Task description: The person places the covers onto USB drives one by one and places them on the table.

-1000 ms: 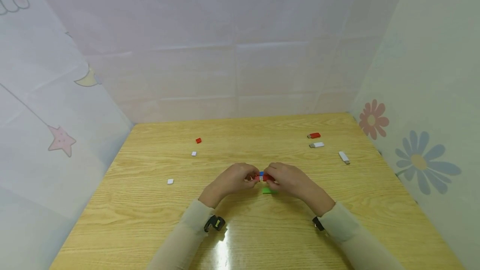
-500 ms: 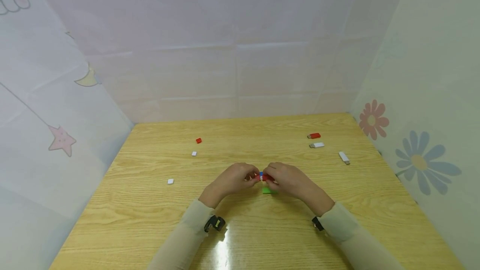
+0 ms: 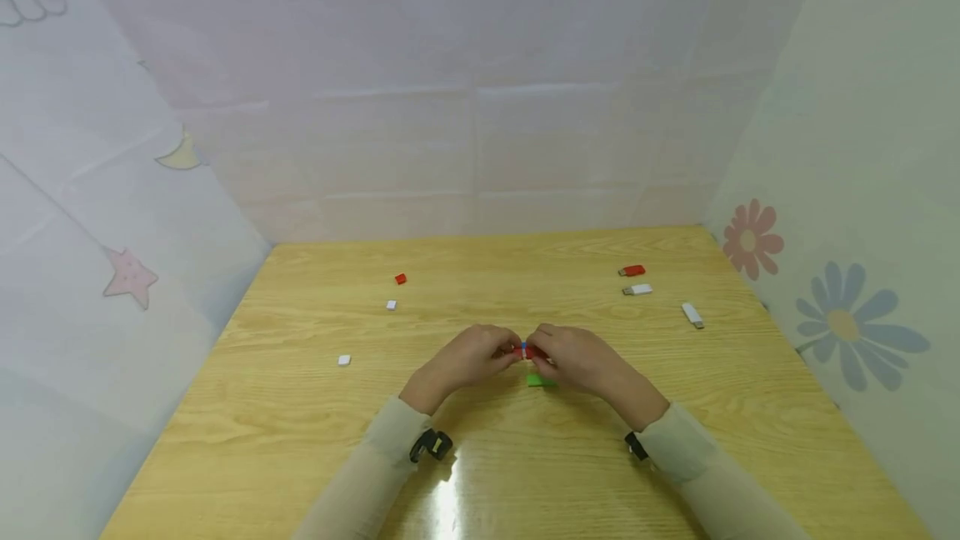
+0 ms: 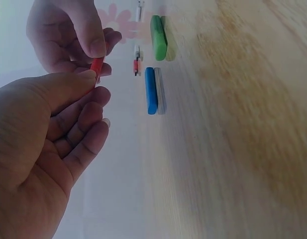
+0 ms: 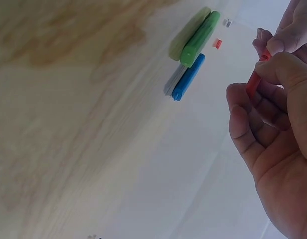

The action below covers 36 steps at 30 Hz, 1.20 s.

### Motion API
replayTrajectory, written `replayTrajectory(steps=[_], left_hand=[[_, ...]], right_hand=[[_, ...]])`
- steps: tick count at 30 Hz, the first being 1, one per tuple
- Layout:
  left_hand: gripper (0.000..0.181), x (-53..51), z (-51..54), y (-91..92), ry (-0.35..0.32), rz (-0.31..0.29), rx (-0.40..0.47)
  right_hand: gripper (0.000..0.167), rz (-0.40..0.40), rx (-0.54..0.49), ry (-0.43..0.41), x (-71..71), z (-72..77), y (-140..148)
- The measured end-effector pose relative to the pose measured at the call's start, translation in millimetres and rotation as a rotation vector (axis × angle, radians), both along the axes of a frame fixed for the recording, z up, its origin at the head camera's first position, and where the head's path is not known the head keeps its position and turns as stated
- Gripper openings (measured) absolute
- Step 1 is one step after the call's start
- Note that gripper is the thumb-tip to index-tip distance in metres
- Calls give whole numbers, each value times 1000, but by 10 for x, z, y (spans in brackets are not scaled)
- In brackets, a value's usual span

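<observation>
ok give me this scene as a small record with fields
left hand: pinches one end of red item
right hand: pinches the other end
red item: one part or two, unclear
near hands: green stick, blue stick, on the table
right side of table: red usb stick, two white usb sticks
left side of table: small red square, two small white squares

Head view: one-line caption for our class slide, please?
Left hand and right hand pinch a red USB stick over a wooden table, a green stick lying nearby.
</observation>
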<state>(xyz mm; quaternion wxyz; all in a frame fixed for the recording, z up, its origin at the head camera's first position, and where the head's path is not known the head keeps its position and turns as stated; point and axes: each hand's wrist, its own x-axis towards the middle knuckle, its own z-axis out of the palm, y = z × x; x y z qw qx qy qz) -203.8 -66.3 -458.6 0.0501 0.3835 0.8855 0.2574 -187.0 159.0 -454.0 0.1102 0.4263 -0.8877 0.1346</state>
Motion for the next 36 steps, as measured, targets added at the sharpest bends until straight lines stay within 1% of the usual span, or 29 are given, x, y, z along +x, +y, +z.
replayTrajectory(steps=[4, 9, 12, 16, 21, 25, 32, 36], left_hand=[[17, -6, 16, 12, 8, -12, -2], [17, 4, 33, 29, 14, -18, -13], [18, 13, 41, 37, 30, -22, -16], [18, 23, 45, 46, 49, -28, -19], [18, 32, 50, 49, 64, -32, -8], [19, 33, 49, 48, 66, -31, -4], [20, 37, 39, 60, 61, -13, -29], [19, 33, 34, 62, 59, -8, -36]], right_hand=[[11, 10, -7, -3, 3, 19, 6], [9, 9, 18, -12, 1, 33, -6], [9, 7, 29, -1, 2, 36, -14], [10, 16, 26, 43, 1, 22, -22], [11, 30, -4, 108, -8, -17, -33], [10, 36, -34, 133, -11, -30, -35], [9, 14, -7, 97, -4, -15, -48], [10, 12, 7, 100, 1, -5, -54]])
